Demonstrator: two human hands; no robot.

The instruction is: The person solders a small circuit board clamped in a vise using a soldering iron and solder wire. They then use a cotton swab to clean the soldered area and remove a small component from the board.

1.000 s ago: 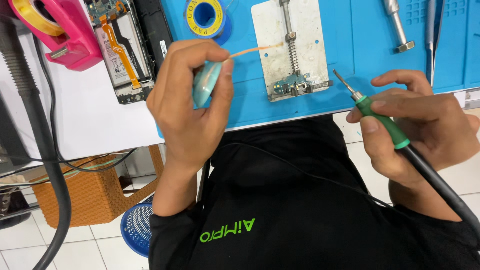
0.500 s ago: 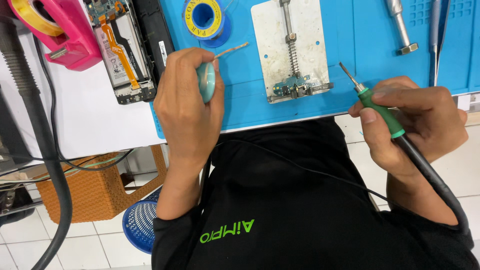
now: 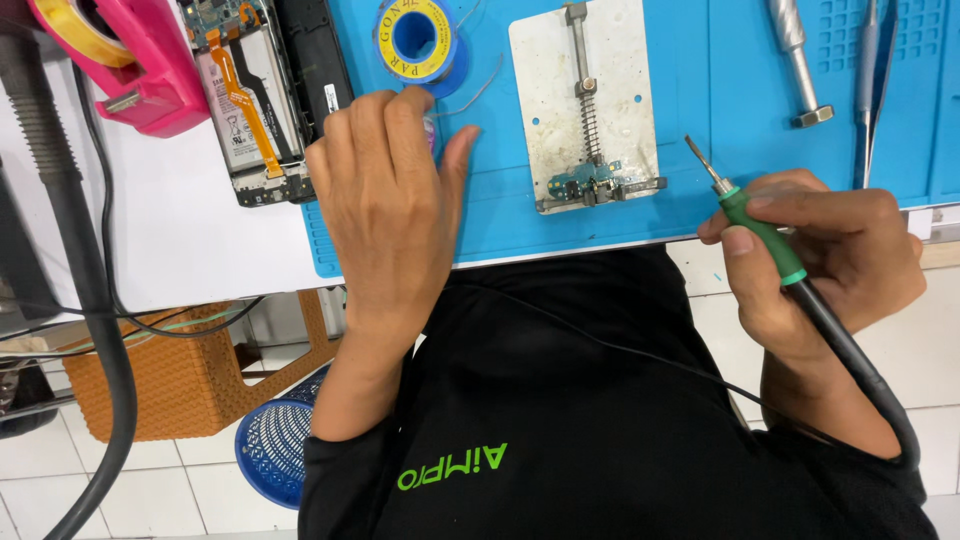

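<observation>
the right hand (image 3: 825,250) grips a soldering iron (image 3: 762,230), fingers clamped round its green handle, thumb along the near side. the iron's metal tip points up and left, hanging above the blue mat (image 3: 700,110) just right of the metal holder (image 3: 585,100), not touching it. a black cable runs from the handle down past the wrist.

the left hand (image 3: 390,200) lies palm down on the mat, left of the holder. its fingers lie close together and slightly curled, thumb spread toward the holder. something pinkish shows under the fingertips, but i cannot tell whether the hand holds it.

the holder is a pale plate with a sprung sliding bar down its middle; a small circuit board (image 3: 585,180) sits clamped at its near end. a thin wire (image 3: 480,90) curves from the solder spool (image 3: 415,38), which stands left of the holder at the far edge of the mat, just beyond the left fingertips.

further left of the holder, off the mat, lies an opened phone (image 3: 255,100) with an orange flex strip, and beyond it a pink tape dispenser (image 3: 150,80). right of the holder a metal tool (image 3: 798,60) and tweezers (image 3: 872,80) rest on the mat.
</observation>
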